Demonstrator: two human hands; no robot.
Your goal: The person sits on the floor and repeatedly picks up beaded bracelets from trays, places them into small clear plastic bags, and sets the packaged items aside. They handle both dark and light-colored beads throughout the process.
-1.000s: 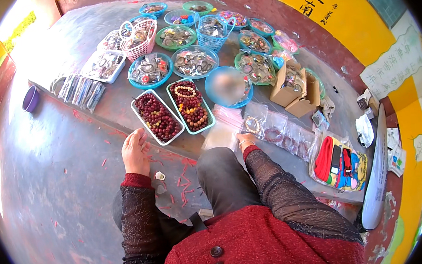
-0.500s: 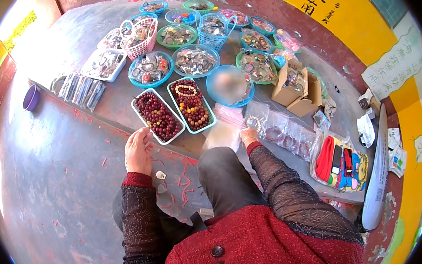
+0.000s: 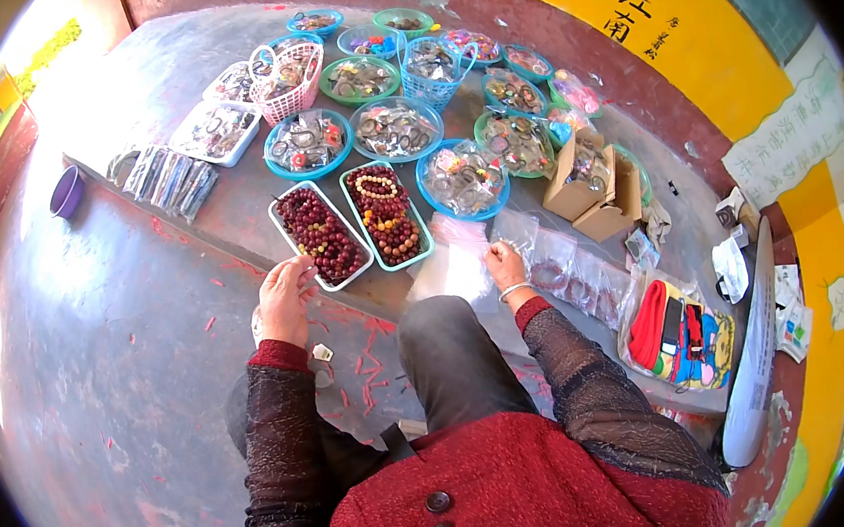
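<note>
My left hand [image 3: 285, 301] hovers by the near corner of a white tray [image 3: 361, 272] of dark red bead bracelets [image 3: 324, 234]. Its thumb and fingertips are pinched together; whatever they may hold is too small to name. Farther right, my right hand [image 3: 509, 268] has its fingers curled closed over the near part of a clear plastic bag [image 3: 516, 225]. The fingers hide what they grip, if anything. Left of this hand lies a stack of clear, pink-edged bags [image 3: 440, 270]. Bagged bracelets [image 3: 551, 270] lie in a row on its right.
Beside the white tray stands a pale green tray [image 3: 425, 250] of beads. Many round basins [image 3: 465, 214] and two baskets [image 3: 290, 109] of packaged trinkets stand beyond. An open cardboard box [image 3: 569, 198] and a bag of colourful cloth goods [image 3: 663, 323] lie to the right.
My right hand has moved slightly away from me and right, now covering the spot where a bagged light bracelet showed. My left hand has shifted slightly right, closer to the white tray.
</note>
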